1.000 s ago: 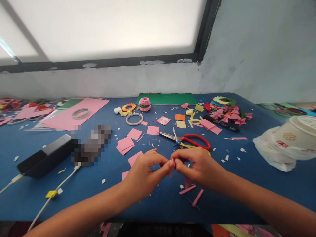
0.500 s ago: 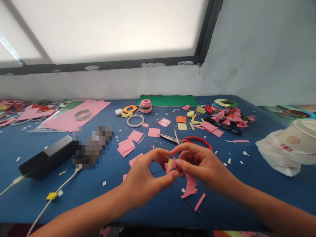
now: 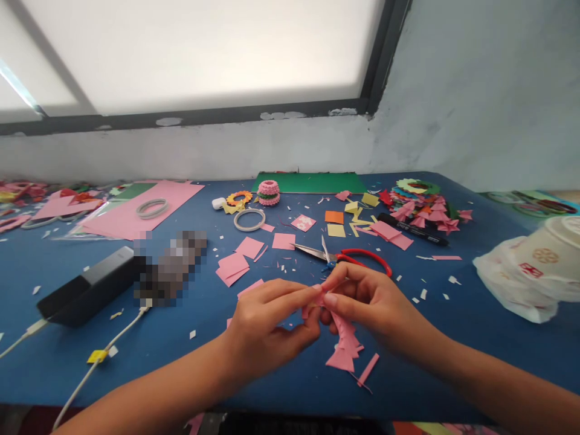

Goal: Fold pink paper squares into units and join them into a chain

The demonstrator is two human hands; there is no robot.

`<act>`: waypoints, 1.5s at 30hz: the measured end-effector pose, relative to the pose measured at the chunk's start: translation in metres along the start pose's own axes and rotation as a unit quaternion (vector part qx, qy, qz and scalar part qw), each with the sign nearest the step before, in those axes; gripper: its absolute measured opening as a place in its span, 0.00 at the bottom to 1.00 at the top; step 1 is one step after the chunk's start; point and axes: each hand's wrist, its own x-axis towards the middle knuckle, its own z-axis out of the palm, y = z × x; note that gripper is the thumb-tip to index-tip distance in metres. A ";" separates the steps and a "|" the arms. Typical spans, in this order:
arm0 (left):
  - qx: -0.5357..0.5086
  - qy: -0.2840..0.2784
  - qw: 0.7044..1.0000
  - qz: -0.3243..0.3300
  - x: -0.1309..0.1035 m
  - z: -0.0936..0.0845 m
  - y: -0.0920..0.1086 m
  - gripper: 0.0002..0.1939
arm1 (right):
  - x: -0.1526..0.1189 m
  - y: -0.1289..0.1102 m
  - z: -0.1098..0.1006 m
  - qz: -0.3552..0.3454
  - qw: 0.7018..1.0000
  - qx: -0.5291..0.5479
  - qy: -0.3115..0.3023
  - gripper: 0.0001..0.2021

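Note:
A chain of folded pink paper pieces [image 3: 345, 344] hangs down below my fingers, its lower end over the blue table. My right hand [image 3: 369, 296] pinches the upper end of this chain between thumb and fingers. From the other side, my left hand [image 3: 272, 320] closes its fingertips on the same pink paper. The exact fold between the fingertips is hidden. Just beyond my hands lie red-handled scissors [image 3: 362, 257] with the blades partly apart, pointing left. Several pink paper squares [image 3: 233, 266] rest past my left hand. A pink strip [image 3: 368, 370] lies beside the hanging chain.
A black marker [image 3: 414, 229] and a pile of folded paper pieces [image 3: 421, 205] sit at the back right. Tape rolls [image 3: 249, 220] and a green board [image 3: 310, 182] lie farther back. A bagged cup [image 3: 539, 266] stands right; a black device [image 3: 90, 287] with a cable is left.
My left hand's fingers have come down from an arch and closed on the paper. The yellow bit between the hands is now covered. The pink chain has swung slightly left.

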 end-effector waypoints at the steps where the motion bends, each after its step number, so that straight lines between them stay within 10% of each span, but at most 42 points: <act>1: -0.003 0.005 1.000 0.003 0.001 0.000 0.000 0.10 | 0.000 0.000 0.000 0.003 1.000 0.010 -0.005 0.08; 13: -0.046 0.012 0.999 0.009 0.004 -0.003 0.001 0.09 | 0.002 0.000 -0.008 0.045 0.990 0.098 -0.090 0.08; 45: -0.017 0.049 0.998 0.028 0.000 -0.003 0.000 0.14 | -0.003 -0.005 0.001 0.028 0.999 0.018 0.024 0.09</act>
